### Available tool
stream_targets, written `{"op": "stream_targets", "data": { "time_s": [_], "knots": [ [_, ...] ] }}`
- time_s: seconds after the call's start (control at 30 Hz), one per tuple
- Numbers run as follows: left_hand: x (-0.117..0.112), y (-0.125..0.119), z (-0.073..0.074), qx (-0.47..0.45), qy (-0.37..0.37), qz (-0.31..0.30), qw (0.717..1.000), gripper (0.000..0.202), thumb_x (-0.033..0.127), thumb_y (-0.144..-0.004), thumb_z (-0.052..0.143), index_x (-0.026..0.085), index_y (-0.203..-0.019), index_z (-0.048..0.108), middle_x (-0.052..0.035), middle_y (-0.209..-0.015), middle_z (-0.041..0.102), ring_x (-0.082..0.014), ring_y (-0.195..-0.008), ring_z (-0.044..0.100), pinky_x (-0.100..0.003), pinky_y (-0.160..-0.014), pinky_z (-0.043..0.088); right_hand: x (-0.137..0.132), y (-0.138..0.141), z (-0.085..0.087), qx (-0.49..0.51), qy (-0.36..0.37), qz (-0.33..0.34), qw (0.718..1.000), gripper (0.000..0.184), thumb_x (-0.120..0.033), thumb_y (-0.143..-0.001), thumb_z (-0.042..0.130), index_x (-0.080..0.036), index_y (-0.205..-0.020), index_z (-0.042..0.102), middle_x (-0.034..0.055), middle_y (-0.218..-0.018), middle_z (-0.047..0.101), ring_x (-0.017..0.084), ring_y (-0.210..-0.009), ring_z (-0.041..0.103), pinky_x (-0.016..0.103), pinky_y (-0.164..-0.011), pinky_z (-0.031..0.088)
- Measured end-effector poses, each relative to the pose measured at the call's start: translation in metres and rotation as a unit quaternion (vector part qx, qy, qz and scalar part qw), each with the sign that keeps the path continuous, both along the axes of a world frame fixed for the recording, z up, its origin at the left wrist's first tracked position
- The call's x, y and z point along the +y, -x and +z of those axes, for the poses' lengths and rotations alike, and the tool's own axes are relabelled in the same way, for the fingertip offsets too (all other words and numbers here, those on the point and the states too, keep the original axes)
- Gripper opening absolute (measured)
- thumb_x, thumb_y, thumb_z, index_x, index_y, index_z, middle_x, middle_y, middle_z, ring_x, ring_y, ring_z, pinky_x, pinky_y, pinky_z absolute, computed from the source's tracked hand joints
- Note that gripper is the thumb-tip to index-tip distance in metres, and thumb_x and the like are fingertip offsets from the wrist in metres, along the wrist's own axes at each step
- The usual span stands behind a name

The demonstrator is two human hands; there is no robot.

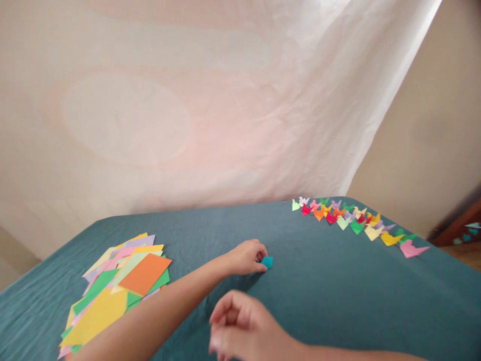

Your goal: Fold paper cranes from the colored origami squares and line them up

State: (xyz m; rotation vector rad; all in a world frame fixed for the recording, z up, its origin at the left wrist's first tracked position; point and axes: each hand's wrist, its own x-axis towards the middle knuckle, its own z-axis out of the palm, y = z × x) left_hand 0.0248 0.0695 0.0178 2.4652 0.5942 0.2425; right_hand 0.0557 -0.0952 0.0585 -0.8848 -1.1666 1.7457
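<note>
A: What is held at the fingertips, near the centre of the frame?

B: A small blue paper piece [267, 262] is pinched by the left hand [246, 257], its thumb and fingers closed on one edge. The piece is seen just right of the frame's centre, above a dark green cloth-covered table [338, 301].

A: And the other fingers?

B: The right hand [244, 328] is seen at lower centre, half curled, with a gap left between index finger and thumb. Nothing is seen in its grasp; the palm is partly hidden.

A: How far has the work been carried?

B: At the right of the frame, many small origami birds [356, 227] in mixed colours are set out in slanting rows and may be judged complete. No bird form is shown by the blue piece, so it is best read as unfinished. At lower left, flat coloured paper sheets [108, 306] are heaped loosely, apparently unfolded; their lower edge is partly covered by the left forearm [169, 311].

A: What lies beyond?

B: The upper frame is filled by a pale hanging sheet [225, 115].
</note>
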Motion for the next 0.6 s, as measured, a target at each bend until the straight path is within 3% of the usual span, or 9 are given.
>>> {"op": "stream_targets", "data": {
  "time_s": [0.1,0.23,0.3,0.4,0.6],
  "knots": [
    [-0.003,0.002,-0.002,-0.035,0.031,0.018,0.999,0.012,0.019,-0.070,0.059,0.014,-0.080,0.065,-0.0005,-0.075,0.062,-0.0132,-0.069,0.056,-0.020,-0.062,0.042,0.035,-0.046,-0.009,-0.036,-0.069,-0.212,0.974,0.022,-0.033,-0.070,0.064,-0.018,-0.081,0.053,-0.0015,-0.070,0.055,0.011,-0.062,0.053,0.023,-0.059,0.042],
    [-0.010,0.002,-0.006,-0.106,0.090,0.092,0.986,0.020,0.025,-0.078,0.051,0.010,-0.084,0.063,-0.0029,-0.070,0.063,-0.0130,-0.064,0.057,-0.021,-0.057,0.042,0.073,-0.099,-0.032,-0.139,-0.175,-0.375,0.900,0.020,-0.032,-0.073,0.061,-0.018,-0.084,0.053,0.0002,-0.077,0.055,0.014,-0.070,0.052,0.026,-0.065,0.042],
    [-0.013,0.001,-0.009,-0.157,0.148,0.130,0.968,0.020,0.027,-0.076,0.055,0.009,-0.083,0.062,-0.0044,-0.070,0.063,-0.0133,-0.062,0.058,-0.022,-0.057,0.043,0.084,-0.113,-0.047,-0.181,-0.186,-0.382,0.887,0.022,-0.035,-0.075,0.059,-0.018,-0.089,0.054,0.0013,-0.080,0.056,0.014,-0.071,0.053,0.026,-0.065,0.042],
    [-0.015,0.002,-0.014,-0.216,0.231,0.150,0.937,0.019,0.027,-0.073,0.059,0.010,-0.082,0.061,-0.0049,-0.072,0.064,-0.0137,-0.064,0.059,-0.023,-0.060,0.046,0.091,-0.119,-0.065,-0.201,-0.180,-0.333,0.903,0.025,-0.039,-0.079,0.055,-0.019,-0.094,0.057,0.0028,-0.084,0.060,0.015,-0.070,0.054,0.026,-0.063,0.043],
    [-0.017,0.005,-0.023,-0.239,0.250,0.156,0.925,0.023,0.032,-0.077,0.057,0.011,-0.085,0.063,-0.0047,-0.075,0.064,-0.0134,-0.065,0.058,-0.024,-0.063,0.046,0.088,-0.119,-0.073,-0.208,-0.203,-0.266,0.919,0.025,-0.040,-0.083,0.050,-0.018,-0.086,0.061,0.0024,-0.077,0.062,0.016,-0.072,0.056,0.027,-0.066,0.043]
  ]
}}
